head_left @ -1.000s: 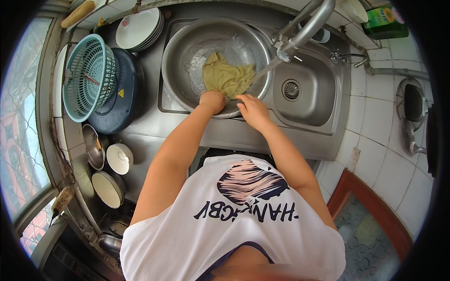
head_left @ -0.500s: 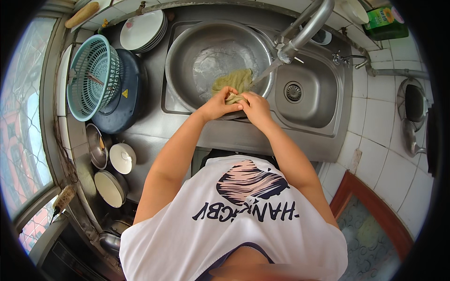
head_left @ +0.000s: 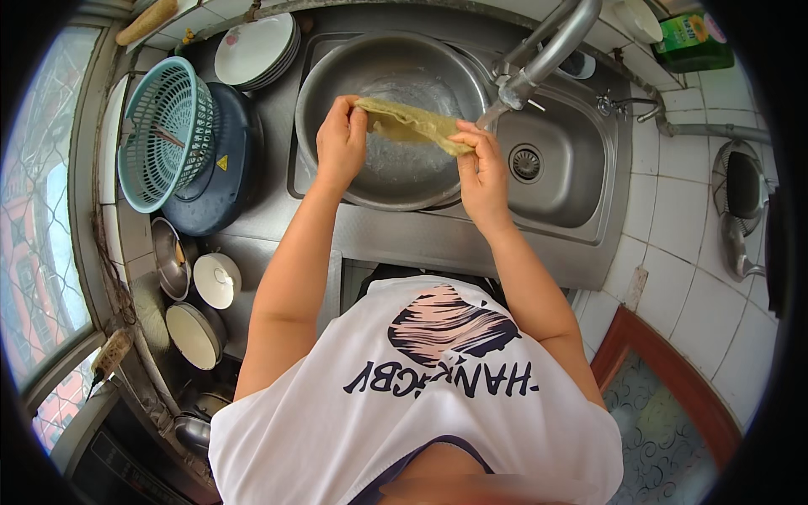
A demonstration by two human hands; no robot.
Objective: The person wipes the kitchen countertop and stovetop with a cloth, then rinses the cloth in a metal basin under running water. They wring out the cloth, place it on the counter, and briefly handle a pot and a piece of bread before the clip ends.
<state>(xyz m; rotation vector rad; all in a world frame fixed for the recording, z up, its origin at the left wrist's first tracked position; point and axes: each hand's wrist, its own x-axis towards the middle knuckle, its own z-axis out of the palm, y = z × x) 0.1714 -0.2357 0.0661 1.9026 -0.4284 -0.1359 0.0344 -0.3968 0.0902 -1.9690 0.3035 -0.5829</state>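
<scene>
A wet yellow-green cloth (head_left: pixel 411 124) is stretched between my two hands above a large round metal basin (head_left: pixel 394 187). My left hand (head_left: pixel 342 145) pinches its left end between thumb and fingers, near the basin's left side. At the right, my right hand (head_left: pixel 483 172) grips the other end close to the basin's rim. The basin rests over the left bowl of the sink and has some water in its bottom. Just beyond my right hand, a stream seems to run from the metal faucet (head_left: pixel 539 67).
The right sink bowl (head_left: pixel 566 189) has a round drain. Stacked plates (head_left: pixel 252 52), a light-blue plastic basket (head_left: pixel 147 139) on a dark-blue appliance (head_left: pixel 227 160), and several bowls (head_left: pixel 217 281) stand left. A green bottle (head_left: pixel 694 46) sits at the far right.
My hands were together with the cloth bunched low at the basin's front. They have moved apart and farther away, spreading the cloth out between them.
</scene>
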